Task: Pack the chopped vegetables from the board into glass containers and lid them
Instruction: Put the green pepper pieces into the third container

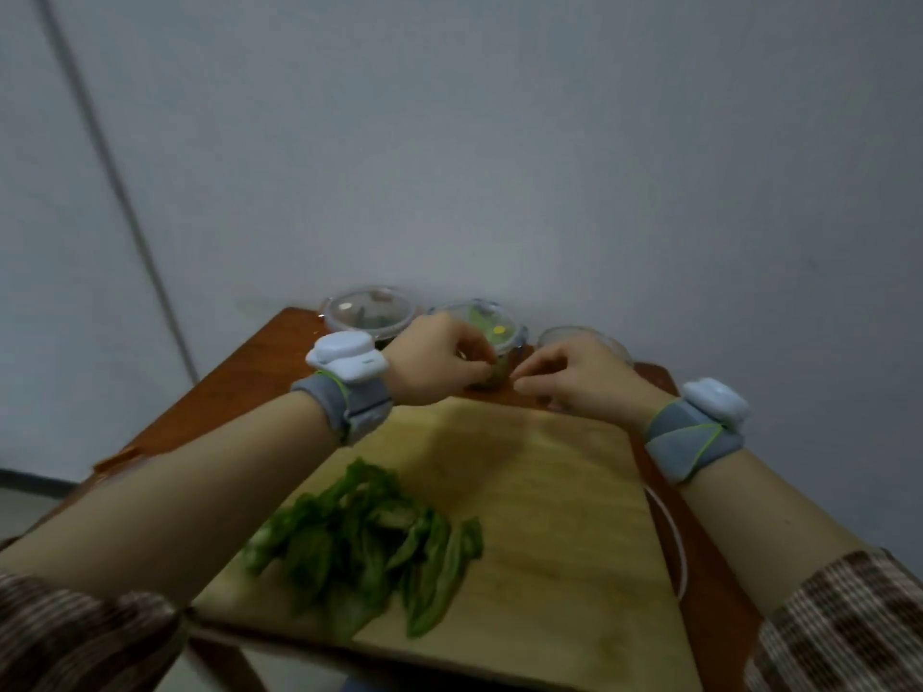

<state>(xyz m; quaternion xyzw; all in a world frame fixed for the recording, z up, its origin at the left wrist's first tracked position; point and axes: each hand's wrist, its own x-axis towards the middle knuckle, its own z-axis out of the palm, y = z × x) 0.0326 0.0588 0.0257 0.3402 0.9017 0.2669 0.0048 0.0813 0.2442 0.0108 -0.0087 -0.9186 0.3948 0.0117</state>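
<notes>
A pile of chopped green vegetables (369, 541) lies on the near left of the wooden board (549, 491). Behind the board stand three round glass containers. The left one (367, 312) is lidded with dark contents. The middle one (492, 327) holds green pieces under a clear lid. The right one (579, 339) is mostly hidden by my right hand. My left hand (439, 362) and my right hand (574, 377) meet at the near side of the middle container, fingers curled at its lid edge. The picture is blurred, so the exact grip is unclear.
The board covers most of a small reddish-brown table (259, 362) pushed against a pale wall. A white round rim (674, 541) shows under the board's right edge. The table's left edge drops off to the floor.
</notes>
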